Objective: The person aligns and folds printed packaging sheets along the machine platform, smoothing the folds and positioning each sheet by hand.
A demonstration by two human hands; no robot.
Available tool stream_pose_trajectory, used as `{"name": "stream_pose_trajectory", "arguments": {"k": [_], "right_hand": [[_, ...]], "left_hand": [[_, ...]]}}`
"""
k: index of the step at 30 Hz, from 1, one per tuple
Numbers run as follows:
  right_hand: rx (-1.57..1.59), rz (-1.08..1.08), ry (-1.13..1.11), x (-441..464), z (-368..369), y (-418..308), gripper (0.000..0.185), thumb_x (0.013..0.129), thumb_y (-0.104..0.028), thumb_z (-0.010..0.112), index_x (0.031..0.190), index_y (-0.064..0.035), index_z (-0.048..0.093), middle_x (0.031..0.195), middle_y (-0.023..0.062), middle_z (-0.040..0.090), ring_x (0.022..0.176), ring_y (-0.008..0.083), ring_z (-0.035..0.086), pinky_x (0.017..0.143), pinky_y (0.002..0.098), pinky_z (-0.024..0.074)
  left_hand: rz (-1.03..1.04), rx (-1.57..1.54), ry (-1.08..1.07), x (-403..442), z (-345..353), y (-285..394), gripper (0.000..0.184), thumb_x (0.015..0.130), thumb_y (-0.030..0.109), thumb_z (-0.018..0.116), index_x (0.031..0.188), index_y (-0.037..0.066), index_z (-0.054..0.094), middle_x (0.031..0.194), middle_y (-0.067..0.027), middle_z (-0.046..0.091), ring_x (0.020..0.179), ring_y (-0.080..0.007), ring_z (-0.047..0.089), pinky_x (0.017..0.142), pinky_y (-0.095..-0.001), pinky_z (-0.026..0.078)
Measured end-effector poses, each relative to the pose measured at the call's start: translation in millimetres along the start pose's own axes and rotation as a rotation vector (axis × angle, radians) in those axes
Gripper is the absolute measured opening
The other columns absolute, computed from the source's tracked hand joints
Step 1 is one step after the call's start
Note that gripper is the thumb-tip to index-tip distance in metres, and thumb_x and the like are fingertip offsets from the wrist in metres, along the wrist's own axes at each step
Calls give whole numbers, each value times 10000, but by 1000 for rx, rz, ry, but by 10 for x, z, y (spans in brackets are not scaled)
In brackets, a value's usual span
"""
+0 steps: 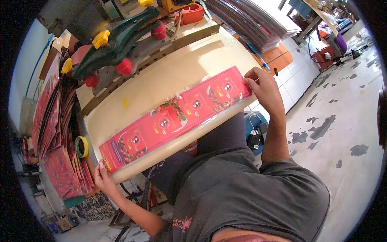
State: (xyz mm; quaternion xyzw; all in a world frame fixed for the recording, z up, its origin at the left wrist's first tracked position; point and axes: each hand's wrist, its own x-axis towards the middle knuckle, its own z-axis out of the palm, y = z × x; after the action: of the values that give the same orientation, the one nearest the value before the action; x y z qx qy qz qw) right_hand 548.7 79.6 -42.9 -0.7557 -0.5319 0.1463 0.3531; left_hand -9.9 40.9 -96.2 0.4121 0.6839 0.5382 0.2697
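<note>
A long red printed sheet (177, 121) with food pictures and round logos lies slantwise over the cream work surface (137, 88). At its lower left corner my left hand (105, 181) grips the edge between thumb and fingers. My right hand (264, 88) pinches the upper right end, thumb and fingers bent together. Between the hands the sheet stretches nearly flat, close to the rounded front edge of the surface.
Behind the sheet stands a machine with a dark green arm (117, 44), yellow knobs and red feet. Stacks of red printed pieces (60, 169) and a yellow tape roll (82, 147) are at the left. A tall sheet stack (254, 24) stands at the back right.
</note>
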Motion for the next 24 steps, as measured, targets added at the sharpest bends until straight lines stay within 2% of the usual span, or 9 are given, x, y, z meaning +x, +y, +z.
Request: {"name": "stream_pose_trajectory", "arguments": {"k": [3,5,6,12,14,15,22,24], "right_hand": [[67,-13,-33,23,7,40,159,897,-109,647,941,43,642,723,101,661,649,144,609,613,301,479],[73,78,-87,25,-21,-30,199,896,-168,650,982,11,647,802,164,681,735,257,667,686,367,504],[75,76,-94,31,-10,-30,199,896,-168,650,982,11,647,802,164,681,735,257,667,686,367,504],[124,91,-130,87,24,52,235,905,-206,660,1001,8,639,730,110,639,670,171,612,634,321,476],[225,40,-130,98,28,102,188,934,-159,651,1001,15,628,702,14,589,631,67,517,560,241,406],[262,58,-146,120,31,132,184,933,-161,655,1003,6,624,718,-6,578,639,57,504,564,231,399],[294,13,-147,121,-19,153,191,935,-184,655,1009,-9,638,737,-18,589,651,47,505,568,214,388],[316,79,-194,127,-72,99,274,932,-232,651,1020,27,640,802,47,644,726,111,585,653,277,466]], "left_hand": [[-37,-28,-53,2,-27,20,323,1006,228,582,1161,-48,641,1062,-50,652,943,-106,576,845,-262,464],[5,10,-50,-53,29,124,322,1004,230,585,1158,-47,643,1070,-50,655,953,-109,583,854,-260,467],[3,14,-45,-76,54,161,322,1004,230,585,1158,-47,643,1070,-50,655,953,-109,583,854,-260,467],[-8,-28,-48,-91,80,166,317,1000,218,586,1158,-51,642,1075,-71,663,964,-116,593,897,-275,460],[38,104,-25,-108,96,198,305,995,198,585,1156,-55,642,1075,-77,665,970,-120,590,906,-279,456],[38,106,-26,-119,108,217,305,995,198,585,1156,-55,642,1075,-77,665,970,-120,590,906,-279,456],[59,141,-33,-95,87,158,303,991,194,588,1161,-50,643,1080,-71,664,979,-131,581,926,-294,445],[55,128,-42,-104,89,165,306,992,198,587,1162,-51,642,1083,-72,663,981,-132,580,929,-296,444]]}}
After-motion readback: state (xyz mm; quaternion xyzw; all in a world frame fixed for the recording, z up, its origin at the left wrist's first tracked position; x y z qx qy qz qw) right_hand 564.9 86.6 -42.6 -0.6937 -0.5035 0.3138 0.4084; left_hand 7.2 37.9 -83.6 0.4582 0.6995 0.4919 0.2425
